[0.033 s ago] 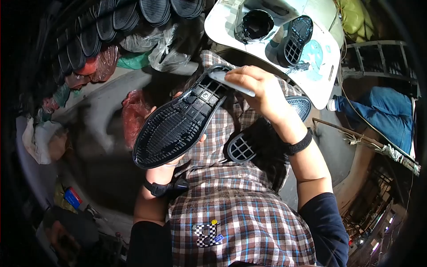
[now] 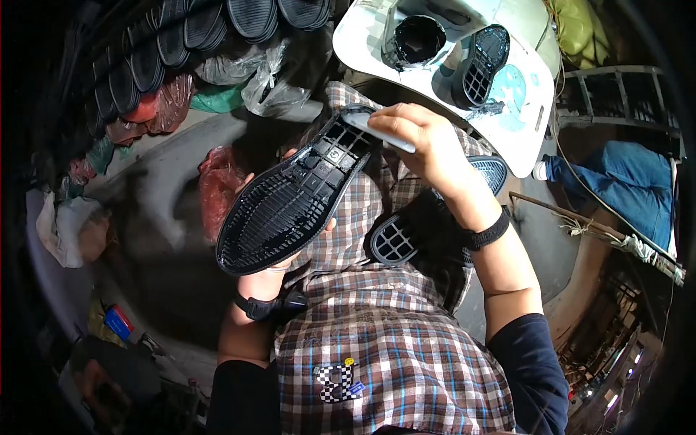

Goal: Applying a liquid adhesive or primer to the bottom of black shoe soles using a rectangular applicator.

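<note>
A black shoe sole [image 2: 286, 199] lies tilted across my lap, ridged side up, with a wet gloss on its wide front and an open grid at its heel. My left hand [image 2: 281, 262] grips it from beneath, mostly hidden by it. Above the heel end, my right hand [image 2: 420, 141] pinches a flat pale-handled tool [image 2: 391, 140], brush-like in shape. Its far tip rests against or just over the heel rim, and I cannot make out bristles. Under my right forearm, more black soles [image 2: 394, 241] lie on the checked apron [image 2: 391, 341].
Beyond my knees, a white stool [image 2: 366, 47] bears a dark-lined open pot [image 2: 419, 42] and another black sole [image 2: 484, 65]. Rows of soles [image 2: 174, 32] stand at the far left above plastic bags [image 2: 264, 83]. A red bag [image 2: 220, 192] is left of my hand; blue jeans [image 2: 631, 188] lie right.
My right hand and the pale tool have shifted very slightly at the heel end. The sole and my left hand keep their place.
</note>
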Available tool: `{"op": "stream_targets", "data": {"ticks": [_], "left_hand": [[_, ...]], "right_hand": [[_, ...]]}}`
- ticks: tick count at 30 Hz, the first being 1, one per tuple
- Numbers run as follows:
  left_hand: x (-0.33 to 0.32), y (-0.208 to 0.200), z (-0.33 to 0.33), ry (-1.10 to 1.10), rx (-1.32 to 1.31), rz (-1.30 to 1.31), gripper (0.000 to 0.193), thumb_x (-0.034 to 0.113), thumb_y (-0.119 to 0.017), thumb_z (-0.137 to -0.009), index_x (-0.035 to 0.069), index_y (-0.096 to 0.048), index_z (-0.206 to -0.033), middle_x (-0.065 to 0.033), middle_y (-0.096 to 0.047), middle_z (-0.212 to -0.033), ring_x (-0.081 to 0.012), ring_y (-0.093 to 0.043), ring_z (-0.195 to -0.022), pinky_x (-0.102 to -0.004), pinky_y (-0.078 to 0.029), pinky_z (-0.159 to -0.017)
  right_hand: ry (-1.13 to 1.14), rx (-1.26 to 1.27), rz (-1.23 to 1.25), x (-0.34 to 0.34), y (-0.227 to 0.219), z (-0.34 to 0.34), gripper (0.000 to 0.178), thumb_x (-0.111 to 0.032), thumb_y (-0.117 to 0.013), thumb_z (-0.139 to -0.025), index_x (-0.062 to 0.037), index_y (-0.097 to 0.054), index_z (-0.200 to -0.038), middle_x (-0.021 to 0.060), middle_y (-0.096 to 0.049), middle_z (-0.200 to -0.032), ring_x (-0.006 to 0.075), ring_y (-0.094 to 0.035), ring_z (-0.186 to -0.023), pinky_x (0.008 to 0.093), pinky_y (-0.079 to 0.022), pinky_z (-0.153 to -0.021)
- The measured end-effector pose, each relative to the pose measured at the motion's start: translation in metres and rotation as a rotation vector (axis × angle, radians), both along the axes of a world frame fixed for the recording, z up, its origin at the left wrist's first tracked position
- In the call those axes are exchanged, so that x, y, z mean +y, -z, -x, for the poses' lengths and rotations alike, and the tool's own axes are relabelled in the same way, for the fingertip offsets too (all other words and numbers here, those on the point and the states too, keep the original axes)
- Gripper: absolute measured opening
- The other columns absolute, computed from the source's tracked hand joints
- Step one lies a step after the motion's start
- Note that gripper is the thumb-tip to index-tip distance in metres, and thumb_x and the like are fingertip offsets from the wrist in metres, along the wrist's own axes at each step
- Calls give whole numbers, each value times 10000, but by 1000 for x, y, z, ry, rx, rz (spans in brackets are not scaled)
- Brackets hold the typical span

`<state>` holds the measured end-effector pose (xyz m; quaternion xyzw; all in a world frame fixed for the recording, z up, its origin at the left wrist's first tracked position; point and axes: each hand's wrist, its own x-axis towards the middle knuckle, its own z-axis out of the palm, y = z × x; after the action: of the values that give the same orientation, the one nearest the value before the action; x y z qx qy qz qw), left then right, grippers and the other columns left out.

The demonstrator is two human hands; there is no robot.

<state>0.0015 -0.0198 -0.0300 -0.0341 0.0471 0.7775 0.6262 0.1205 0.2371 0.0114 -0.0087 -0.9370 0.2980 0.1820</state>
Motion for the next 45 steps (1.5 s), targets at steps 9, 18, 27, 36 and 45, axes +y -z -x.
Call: {"op": "stream_targets", "data": {"ticks": [9,18,27,36,45], "left_hand": [[7,-20,-10,-74,-28,102,639,418,-400,-989,35,-257,-1480,-243,-344,-1469,-430,-417,-1304,-667,-396,-995],[10,-23,-27,-96,-30,195,619,403,-459,-966,38,-333,-1450,-288,-396,-1418,-464,-459,-1257,-629,-422,-992],[5,-14,-33,-92,32,180,575,347,-317,-971,-13,-349,-1419,-317,-427,-1373,-456,-487,-1234,-556,-463,-998],[0,-9,-29,-83,-64,152,580,360,-404,-962,15,-352,-1426,-318,-383,-1413,-443,-434,-1291,-605,-394,-1037],[-4,-13,-32,-114,-39,276,601,409,-475,-950,60,-385,-1431,-193,-465,-1403,-345,-498,-1256,-572,-416,-1027]], "right_hand": [[135,-84,-181,-10,-9,-5,357,18,-640,-649,-48,-627,-1000,80,-623,-927,287,-623,-862,374,-535,-735],[256,-222,-248,-27,-30,-32,287,4,-602,-699,-59,-623,-978,85,-603,-866,294,-627,-830,380,-536,-695],[311,-105,-67,-19,-36,-37,236,15,-639,-712,-63,-656,-934,116,-645,-880,317,-646,-816,385,-533,-691],[317,-32,131,-23,-31,-39,280,39,-647,-740,-73,-653,-997,123,-654,-879,319,-660,-768,374,-538,-665],[133,16,282,-51,-15,-28,164,5,-604,-825,-46,-666,-967,119,-684,-900,292,-680,-791,358,-561,-709]]}}
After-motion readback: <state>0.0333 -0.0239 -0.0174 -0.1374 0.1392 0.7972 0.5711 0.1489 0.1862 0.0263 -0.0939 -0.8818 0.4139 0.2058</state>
